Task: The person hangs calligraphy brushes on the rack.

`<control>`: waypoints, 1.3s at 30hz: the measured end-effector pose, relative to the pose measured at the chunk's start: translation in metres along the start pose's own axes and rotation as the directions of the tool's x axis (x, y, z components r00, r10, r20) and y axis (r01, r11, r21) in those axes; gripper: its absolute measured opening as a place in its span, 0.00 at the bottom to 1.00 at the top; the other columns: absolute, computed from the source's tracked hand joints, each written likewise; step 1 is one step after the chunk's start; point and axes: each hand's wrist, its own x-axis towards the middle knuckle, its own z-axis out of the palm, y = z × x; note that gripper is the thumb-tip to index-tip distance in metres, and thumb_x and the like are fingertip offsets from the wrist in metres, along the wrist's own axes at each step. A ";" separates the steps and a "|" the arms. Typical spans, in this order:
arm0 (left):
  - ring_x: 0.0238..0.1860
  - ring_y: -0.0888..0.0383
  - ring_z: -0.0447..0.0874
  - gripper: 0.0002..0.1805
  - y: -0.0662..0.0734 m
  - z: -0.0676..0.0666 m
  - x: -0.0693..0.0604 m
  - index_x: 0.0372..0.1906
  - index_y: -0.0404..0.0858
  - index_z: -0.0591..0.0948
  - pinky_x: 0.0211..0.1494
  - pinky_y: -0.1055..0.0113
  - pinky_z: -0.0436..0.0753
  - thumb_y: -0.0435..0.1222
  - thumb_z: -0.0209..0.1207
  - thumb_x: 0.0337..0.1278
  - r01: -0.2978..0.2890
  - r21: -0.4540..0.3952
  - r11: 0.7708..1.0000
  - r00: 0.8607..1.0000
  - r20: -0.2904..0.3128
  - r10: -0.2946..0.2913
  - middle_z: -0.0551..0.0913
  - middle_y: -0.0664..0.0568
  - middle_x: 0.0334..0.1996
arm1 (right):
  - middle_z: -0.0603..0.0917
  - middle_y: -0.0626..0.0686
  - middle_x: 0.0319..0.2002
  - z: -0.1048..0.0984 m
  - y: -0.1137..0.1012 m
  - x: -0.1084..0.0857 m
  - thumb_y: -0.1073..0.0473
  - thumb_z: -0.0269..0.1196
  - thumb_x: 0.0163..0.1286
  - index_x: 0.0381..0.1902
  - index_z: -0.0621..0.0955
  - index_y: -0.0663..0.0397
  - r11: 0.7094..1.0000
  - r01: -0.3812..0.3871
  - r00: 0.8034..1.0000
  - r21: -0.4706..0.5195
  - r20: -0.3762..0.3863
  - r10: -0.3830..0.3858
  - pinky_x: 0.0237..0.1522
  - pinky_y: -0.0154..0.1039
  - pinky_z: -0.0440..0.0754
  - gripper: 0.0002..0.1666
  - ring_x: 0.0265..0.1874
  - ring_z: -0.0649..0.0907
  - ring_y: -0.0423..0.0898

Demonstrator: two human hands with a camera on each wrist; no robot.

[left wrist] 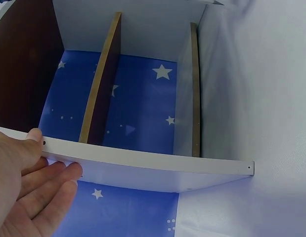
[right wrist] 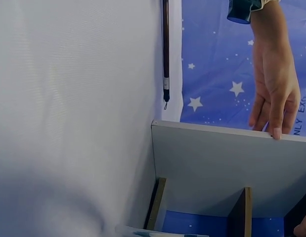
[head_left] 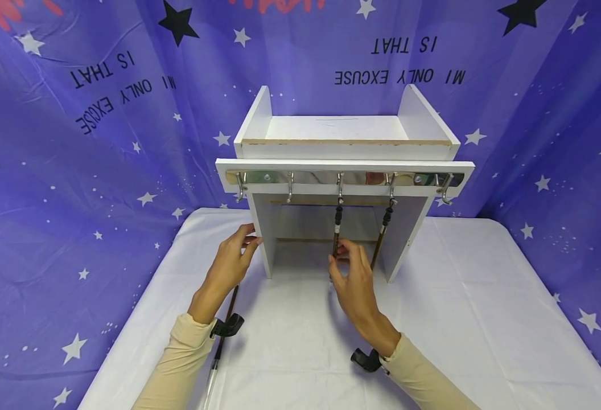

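Note:
A calligraphy brush [head_left: 337, 228] with a brown handle hangs from the middle hook of a rack. My right hand [head_left: 355, 282] pinches its lower part between thumb and fingers. Another brush [head_left: 381, 239] hangs from the hook to its right. My left hand [head_left: 227, 266] holds the front edge of the white shelf's left side panel [left wrist: 143, 160], its thumb on the edge and its fingers against the outer face. The right wrist view also shows the left hand [right wrist: 275, 89] there. Fingertips of the right hand [right wrist: 303, 227] just enter that view's lower right corner.
A third brush [head_left: 226, 336] lies on the white tablecloth [head_left: 449, 336] left of the shelf, partly under the left wrist. Two outer hooks and one inner hook on the rack [head_left: 311, 177] carry nothing. A purple star-printed curtain [head_left: 141, 125] surrounds the table.

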 end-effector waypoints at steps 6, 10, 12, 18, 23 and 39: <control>0.59 0.41 0.88 0.20 -0.001 0.001 0.000 0.68 0.35 0.75 0.62 0.42 0.86 0.40 0.56 0.82 -0.011 -0.006 1.000 1.000 -0.010 0.011 0.84 0.39 0.62 | 0.81 0.61 0.48 0.001 0.001 0.002 0.71 0.69 0.70 0.60 0.76 0.64 1.000 0.010 1.000 -0.007 -0.012 -0.010 0.52 0.51 0.89 0.23 0.48 0.84 0.54; 0.58 0.41 0.88 0.20 0.000 0.001 0.001 0.68 0.35 0.76 0.62 0.43 0.86 0.39 0.56 0.81 -0.013 -0.014 1.000 1.000 -0.015 0.012 0.84 0.39 0.62 | 0.81 0.61 0.47 0.002 0.001 0.003 0.71 0.69 0.70 0.59 0.76 0.64 1.000 0.017 1.000 -0.001 -0.022 -0.017 0.51 0.52 0.89 0.22 0.48 0.84 0.55; 0.58 0.41 0.88 0.20 0.000 0.001 0.001 0.68 0.35 0.76 0.62 0.42 0.86 0.39 0.57 0.81 -0.011 -0.016 1.000 1.000 -0.016 0.011 0.84 0.39 0.62 | 0.81 0.61 0.47 0.002 0.001 0.003 0.71 0.69 0.70 0.59 0.76 0.64 1.000 0.021 0.999 0.000 -0.026 -0.021 0.51 0.51 0.89 0.22 0.47 0.84 0.54; 0.58 0.41 0.88 0.19 0.000 0.002 0.000 0.67 0.36 0.76 0.62 0.42 0.86 0.39 0.57 0.81 -0.005 -0.023 1.000 1.000 -0.017 0.004 0.85 0.39 0.61 | 0.81 0.60 0.47 0.002 0.001 0.003 0.72 0.70 0.69 0.58 0.76 0.64 0.999 0.033 0.999 -0.001 -0.036 -0.033 0.52 0.50 0.89 0.22 0.47 0.84 0.54; 0.59 0.41 0.88 0.19 0.000 0.003 0.000 0.68 0.36 0.76 0.62 0.42 0.86 0.39 0.56 0.82 -0.001 -0.023 1.000 1.000 -0.016 0.000 0.85 0.39 0.62 | 0.81 0.60 0.47 0.003 0.001 0.002 0.71 0.70 0.68 0.58 0.76 0.64 0.999 0.044 0.998 -0.013 -0.045 -0.045 0.52 0.47 0.89 0.23 0.47 0.84 0.54; 0.58 0.41 0.88 0.19 0.000 0.001 -0.001 0.67 0.37 0.76 0.61 0.42 0.86 0.40 0.57 0.81 0.007 -0.021 1.000 1.000 -0.017 -0.007 0.86 0.41 0.60 | 0.79 0.60 0.54 -0.008 -0.012 -0.007 0.65 0.71 0.70 0.66 0.73 0.61 1.000 0.012 1.000 0.004 -0.029 -0.011 0.58 0.49 0.85 0.30 0.53 0.82 0.52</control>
